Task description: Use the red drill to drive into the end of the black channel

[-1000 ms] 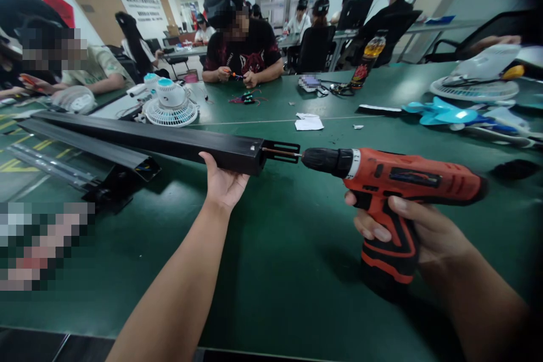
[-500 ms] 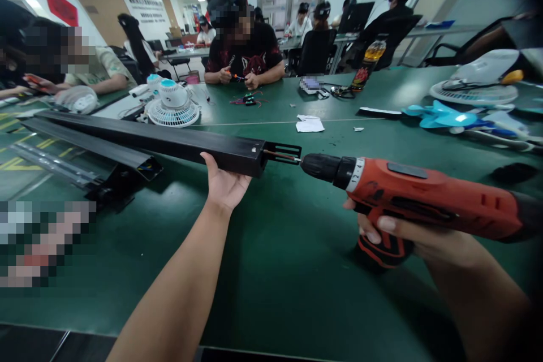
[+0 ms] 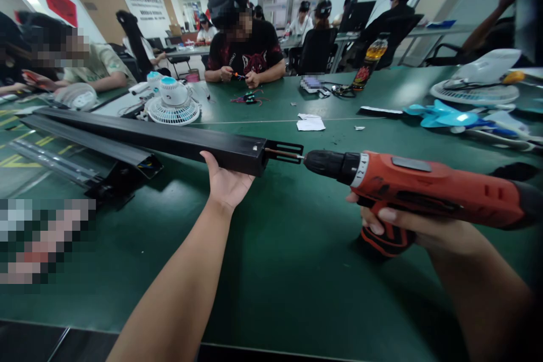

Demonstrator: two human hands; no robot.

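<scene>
Above the green table (image 3: 275, 283), the right hand (image 3: 407, 229) grips the orange drill (image 3: 428, 186), its bit (image 3: 285, 153) apparently seated in the end bracket of the black bar (image 3: 169, 141) that the left hand (image 3: 227, 184) clasps from beneath; holding drill and bar in one line seems wise.

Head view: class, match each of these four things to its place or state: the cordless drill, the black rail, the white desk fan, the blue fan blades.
Things
1. cordless drill
2. black rail
3. white desk fan
4. blue fan blades

Places or states
A. lying on the green table, far right
B. gripped in the right hand
C. resting on the table beyond the rail
D. held up from below by the left hand

Pairs: 1-B, 2-D, 3-C, 4-A
</scene>
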